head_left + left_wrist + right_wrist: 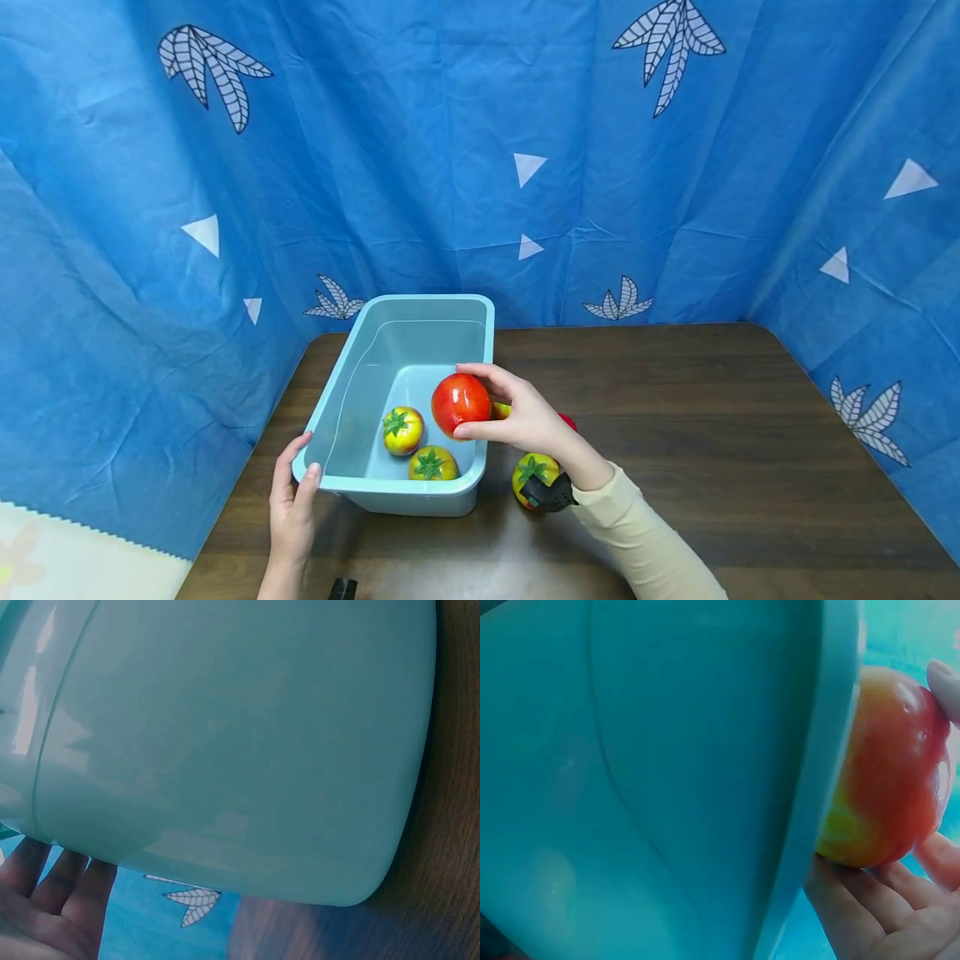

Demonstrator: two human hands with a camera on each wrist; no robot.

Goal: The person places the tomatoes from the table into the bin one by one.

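In the head view my right hand (pixel 521 412) holds a glossy red tomato (pixel 461 403) between thumb and fingers, over the right side of a light-blue plastic bin (pixel 352 482). From the right wrist, the tomato (pixel 900 769) shows red with a yellow-green patch, partly behind the bin's rim (pixel 817 772). My left hand (pixel 292 500) grips the bin's near left corner, thumb at the rim. The left wrist view shows its fingers (pixel 86 896) against the bin wall (pixel 247 750). Inside the bin lie a yellow-red tomato (pixel 402 431) and a greener one (pixel 433 464), both with green leafy tops.
Right of the bin, a yellow-green tomato (pixel 534 475) sits on the dark wooden table (pixel 712 433), partly covered by the black wrist device (pixel 551 493). A red piece (pixel 567 422) and a yellow piece (pixel 501 410) peek out around the right hand. Blue patterned cloth (pixel 450 167) surrounds the table.
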